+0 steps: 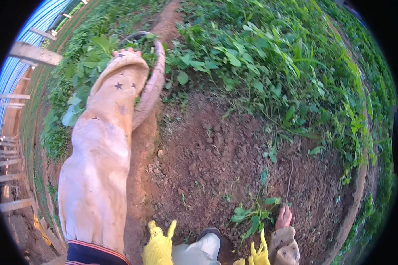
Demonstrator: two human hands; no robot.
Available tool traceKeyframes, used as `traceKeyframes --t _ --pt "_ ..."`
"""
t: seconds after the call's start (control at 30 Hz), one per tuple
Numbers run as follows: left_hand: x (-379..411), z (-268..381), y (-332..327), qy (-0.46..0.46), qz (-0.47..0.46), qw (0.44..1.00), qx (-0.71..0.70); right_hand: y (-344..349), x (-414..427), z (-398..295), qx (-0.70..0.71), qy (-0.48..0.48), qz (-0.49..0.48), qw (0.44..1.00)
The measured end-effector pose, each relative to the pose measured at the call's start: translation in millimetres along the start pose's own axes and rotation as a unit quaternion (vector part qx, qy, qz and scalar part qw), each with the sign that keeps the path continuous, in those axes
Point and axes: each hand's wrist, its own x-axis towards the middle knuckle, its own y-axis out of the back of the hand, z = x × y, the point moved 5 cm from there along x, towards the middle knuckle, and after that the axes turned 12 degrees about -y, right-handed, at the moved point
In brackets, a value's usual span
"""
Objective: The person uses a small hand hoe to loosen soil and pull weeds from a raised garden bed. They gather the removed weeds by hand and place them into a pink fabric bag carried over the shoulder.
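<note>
My left hand (129,51) reaches forward, with only its fingertips showing past the loose star-patterned sleeve (117,89). It is over leafy greens (101,43) within the curved rim of a basket-like container (157,69); whether it grips anything is hidden. Low on the right, my right hand (284,217) is closed around the near end of a thin, slightly curved rod-like tool (290,182). The tool's far end points forward over bare soil. Just left of that hand lies a leafy green plant (252,215) on the dirt.
Dense green plants (252,56) cover the bed ahead and to the right. Crumbly brown soil (212,155) lies before my shoe (210,233). A raised earth ridge (142,155) runs along the left. Concrete posts (36,53) and blue sheeting (23,49) stand far left. Yellow fringed cloth (157,245) hangs below me.
</note>
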Motion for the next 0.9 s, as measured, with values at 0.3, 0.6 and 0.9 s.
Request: traceKeyframes --t 0.3,0.6,0.9 --pt "12 -128 -34 -0.053 0.263 0.958 -0.101 -14 11 -3 0.031 0.014 -0.029 0.999" --pt "-263 196 22 -0.392 0.386 0.791 -0.268 8 7 11 0.005 -0.024 -0.006 1.000" --pt "-360 349 -110 -0.556 0.124 0.814 -0.115 -7 12 -2 0.017 -0.028 -0.050 0.998"
